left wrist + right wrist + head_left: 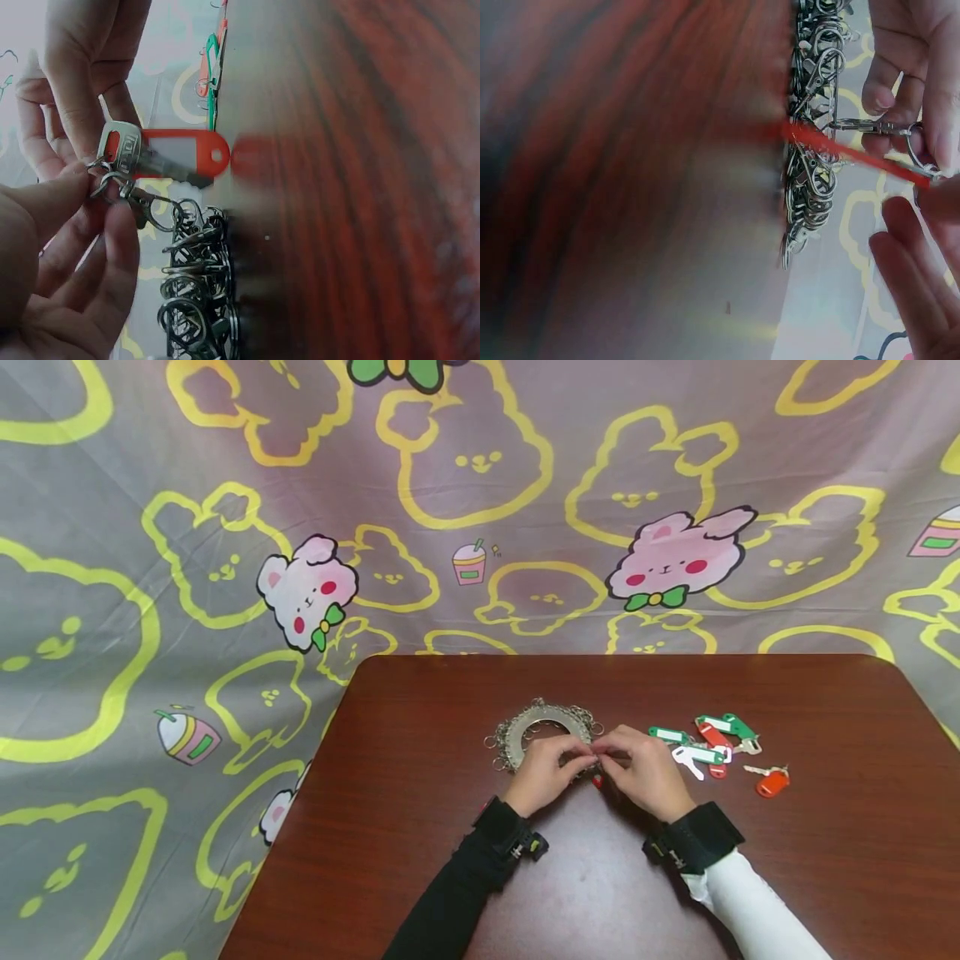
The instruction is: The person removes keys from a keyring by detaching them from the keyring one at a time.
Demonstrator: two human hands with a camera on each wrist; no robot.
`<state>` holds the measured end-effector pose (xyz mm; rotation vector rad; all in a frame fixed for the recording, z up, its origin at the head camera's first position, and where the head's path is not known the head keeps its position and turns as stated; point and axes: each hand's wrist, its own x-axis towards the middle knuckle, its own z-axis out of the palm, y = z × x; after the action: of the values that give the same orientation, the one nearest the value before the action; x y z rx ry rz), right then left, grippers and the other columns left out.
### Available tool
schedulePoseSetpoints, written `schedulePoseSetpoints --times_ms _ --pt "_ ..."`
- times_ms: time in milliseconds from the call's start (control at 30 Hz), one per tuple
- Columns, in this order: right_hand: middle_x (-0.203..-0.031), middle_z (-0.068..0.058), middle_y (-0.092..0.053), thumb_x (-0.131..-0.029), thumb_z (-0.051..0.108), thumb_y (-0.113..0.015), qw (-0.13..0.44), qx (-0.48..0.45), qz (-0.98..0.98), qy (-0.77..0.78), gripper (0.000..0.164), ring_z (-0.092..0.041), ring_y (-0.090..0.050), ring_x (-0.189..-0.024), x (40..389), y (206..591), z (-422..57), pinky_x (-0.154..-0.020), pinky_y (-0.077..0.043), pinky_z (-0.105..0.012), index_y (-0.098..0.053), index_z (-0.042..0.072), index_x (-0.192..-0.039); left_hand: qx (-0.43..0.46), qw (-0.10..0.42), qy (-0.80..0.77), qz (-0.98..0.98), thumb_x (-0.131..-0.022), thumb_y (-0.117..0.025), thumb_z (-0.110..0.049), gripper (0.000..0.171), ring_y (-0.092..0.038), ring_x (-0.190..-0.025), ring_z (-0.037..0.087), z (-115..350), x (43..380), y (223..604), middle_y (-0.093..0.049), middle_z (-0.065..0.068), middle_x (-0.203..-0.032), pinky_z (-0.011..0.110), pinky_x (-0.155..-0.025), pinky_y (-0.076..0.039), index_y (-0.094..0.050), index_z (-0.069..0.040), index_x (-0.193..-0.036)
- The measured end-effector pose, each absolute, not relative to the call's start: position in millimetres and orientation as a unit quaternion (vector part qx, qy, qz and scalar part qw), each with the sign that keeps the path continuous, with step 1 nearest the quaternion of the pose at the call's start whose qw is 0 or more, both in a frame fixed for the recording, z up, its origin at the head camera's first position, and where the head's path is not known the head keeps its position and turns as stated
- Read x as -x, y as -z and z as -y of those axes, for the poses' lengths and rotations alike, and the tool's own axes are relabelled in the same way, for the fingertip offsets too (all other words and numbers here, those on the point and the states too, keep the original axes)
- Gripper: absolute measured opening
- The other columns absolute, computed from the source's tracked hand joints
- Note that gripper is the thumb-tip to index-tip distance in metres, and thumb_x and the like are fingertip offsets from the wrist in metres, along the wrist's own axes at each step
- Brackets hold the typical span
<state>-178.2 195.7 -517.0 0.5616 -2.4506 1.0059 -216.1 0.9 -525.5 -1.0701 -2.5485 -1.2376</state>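
Observation:
A flat round metal ring (514,742), its edge set with many small clasps and split rings, lies on the table beyond my hands. At its near right edge, my left hand (546,770) pinches a small split ring (913,142) joined to one of its metal clasps (870,126). My right hand (647,770) meets it fingertip to fingertip, pinching the ring end of a key tag. From there hang a silver key (124,150) and a red key tag (180,142), low over the tabletop. Fingertips partly hide where the rings meet.
Several keys with green tags (667,735) and red tags lie in a loose pile right of my right hand. An orange-red tag with a key (772,783) lies apart, further right. The brown table (420,710) ends at a patterned cloth (480,610) behind.

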Motion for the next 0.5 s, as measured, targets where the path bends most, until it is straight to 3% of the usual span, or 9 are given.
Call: schedulePoseSetpoints --times_ms 100,233,500 --pt "-0.088 0.004 -0.072 -0.079 -0.005 -0.085 0.223 -0.219 0.874 -0.373 0.027 -0.01 -0.07 -0.078 178.6 517.0 -196.0 -0.067 -0.059 -0.028 -0.08 0.013 -0.098 0.341 0.04 0.425 0.838 -0.095 -0.077 -0.019 0.008 -0.07 -0.083 -0.002 -1.8 215.8 525.1 -0.079 -0.001 -0.093 0.009 -0.076 -0.052 -0.076 -0.011 -0.097" --pt "-0.088 0.004 -0.073 -0.076 -0.008 -0.086 0.243 -0.236 0.862 -0.378 0.029 -0.011 -0.071 -0.078 180.2 516.7 -197.1 -0.071 -0.053 -0.014 -0.081 0.012 -0.097 0.332 0.028 0.437 0.835 -0.093 -0.079 -0.015 0.008 -0.074 -0.083 0.004 -2.6 215.0 522.8 -0.08 0.003 -0.091 0.009 -0.075 -0.053 -0.077 -0.008 -0.097" --pt "-0.085 0.006 -0.077 -0.081 0.0 -0.086 0.182 -0.197 0.879 -0.394 0.019 -0.007 -0.071 -0.075 181.0 515.4 -204.5 -0.066 -0.059 -0.028 -0.082 0.015 -0.093 0.32 0.034 0.41 0.854 -0.096 -0.075 -0.022 0.011 -0.071 -0.083 -0.002 -2.0 211.9 520.2 -0.079 -0.001 -0.095 0.01 -0.076 -0.052 -0.077 -0.012 -0.1"
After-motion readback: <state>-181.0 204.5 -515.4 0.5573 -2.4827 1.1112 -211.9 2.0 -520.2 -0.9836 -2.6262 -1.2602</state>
